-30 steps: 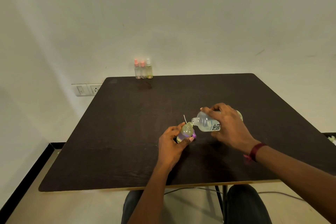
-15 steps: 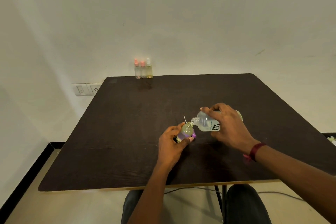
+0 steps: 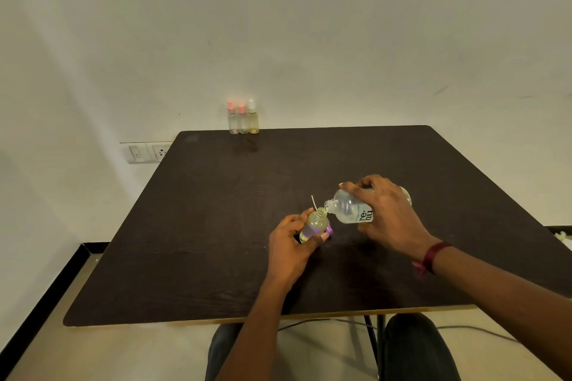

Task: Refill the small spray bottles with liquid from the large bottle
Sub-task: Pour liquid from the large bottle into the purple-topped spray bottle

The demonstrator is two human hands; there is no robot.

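Dark table (image 3: 201, 241), person seated at near edge. R hand (image 3: 390, 219) curled round large bottle (image 3: 348, 210), gripping it tipped nearly flat over table's centre-right, open neck pointing left at mouth of small spray bottle (image 3: 315, 222). L hand (image 3: 289, 246) wrapped round that small bottle, thumb + fingers pinching its body; yellowish liquid inside. Three more spray bottles (image 3: 243, 119) upright, close row, far edge. Purple bit (image 3: 330, 229) beside L thumb tip, can't tell what.
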